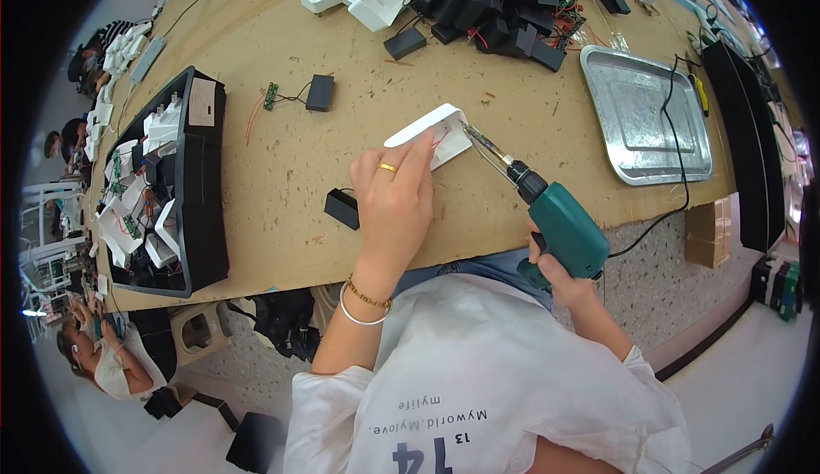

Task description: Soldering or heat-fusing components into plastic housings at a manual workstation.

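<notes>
My left hand, with a ring on one finger, presses a white plastic housing down on the workbench. Its fingers are bent together over the near side, and a thin red wire shows inside the housing. In my right hand is a green pistol-shaped soldering gun, gripped by its handle. The metal tip and a thin feed tube reach the housing's right end; whether they touch it I cannot tell. Beside my left wrist lies a small black box, its lead partly hidden by the hand.
A black crate of white housings and boards stands left. Another black box lies wired to a green circuit board. Black boxes are heaped at the back beside white shells. Right is a metal tray, crossed by a black cable.
</notes>
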{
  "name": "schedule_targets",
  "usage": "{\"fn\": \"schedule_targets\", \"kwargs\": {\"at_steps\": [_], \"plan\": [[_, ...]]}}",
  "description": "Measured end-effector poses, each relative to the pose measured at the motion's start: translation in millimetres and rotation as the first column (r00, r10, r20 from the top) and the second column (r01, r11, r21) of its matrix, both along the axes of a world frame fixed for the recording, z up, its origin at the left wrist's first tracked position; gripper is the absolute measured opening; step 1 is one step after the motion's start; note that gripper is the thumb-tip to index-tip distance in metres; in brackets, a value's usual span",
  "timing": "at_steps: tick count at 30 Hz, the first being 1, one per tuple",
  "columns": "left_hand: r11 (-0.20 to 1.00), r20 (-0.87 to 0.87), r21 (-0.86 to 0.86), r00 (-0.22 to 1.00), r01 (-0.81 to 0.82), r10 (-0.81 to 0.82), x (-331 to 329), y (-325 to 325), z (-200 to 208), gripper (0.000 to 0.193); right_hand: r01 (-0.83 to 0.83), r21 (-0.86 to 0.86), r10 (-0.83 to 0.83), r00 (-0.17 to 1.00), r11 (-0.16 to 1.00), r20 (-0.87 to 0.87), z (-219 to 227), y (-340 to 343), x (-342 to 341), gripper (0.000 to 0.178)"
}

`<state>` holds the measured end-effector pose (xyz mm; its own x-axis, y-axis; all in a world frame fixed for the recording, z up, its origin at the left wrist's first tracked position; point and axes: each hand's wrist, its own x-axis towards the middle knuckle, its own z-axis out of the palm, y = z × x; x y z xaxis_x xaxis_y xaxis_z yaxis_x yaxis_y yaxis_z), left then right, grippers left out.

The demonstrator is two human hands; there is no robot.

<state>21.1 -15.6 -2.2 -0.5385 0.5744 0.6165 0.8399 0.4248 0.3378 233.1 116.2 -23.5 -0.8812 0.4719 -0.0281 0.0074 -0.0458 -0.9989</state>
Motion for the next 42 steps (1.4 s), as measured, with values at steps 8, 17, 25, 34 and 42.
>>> {"fn": "schedule_targets", "kwargs": {"at_steps": [8, 17, 25, 34, 42], "plan": [[0.995, 0.065, 0.096, 0.998, -0.008, 0.002, 3, 8, 10, 0.008, 0.026, -0.010, -0.026, 0.999, 1.000, -0.027, 0, -2, 0, 0.053], [0.995, 0.034, 0.026, 0.995, -0.093, 0.092, -5, 31, -15, 0.014, -0.053, 0.120, 0.054, 0.998, 0.991, -0.009, -14, 3, 4, 0.051], [0.996, -0.005, -0.019, 0.996, -0.092, 0.092, -5, 32, -17, 0.011, 0.076, 0.156, -0.085, 0.995, 0.985, 0.054, 5, -8, -15, 0.028], [0.995, -0.006, -0.003, 0.995, -0.096, 0.096, -7, 34, -18, 0.011, 0.035, 0.226, -0.054, 0.995, 0.974, 0.079, 6, -5, -19, 0.036], [0.989, -0.048, -0.017, 0.988, -0.148, 0.147, -6, 38, -14, 0.010, 0.054, 0.235, -0.072, 0.995, 0.971, 0.069, 8, -6, -21, 0.038]]}}
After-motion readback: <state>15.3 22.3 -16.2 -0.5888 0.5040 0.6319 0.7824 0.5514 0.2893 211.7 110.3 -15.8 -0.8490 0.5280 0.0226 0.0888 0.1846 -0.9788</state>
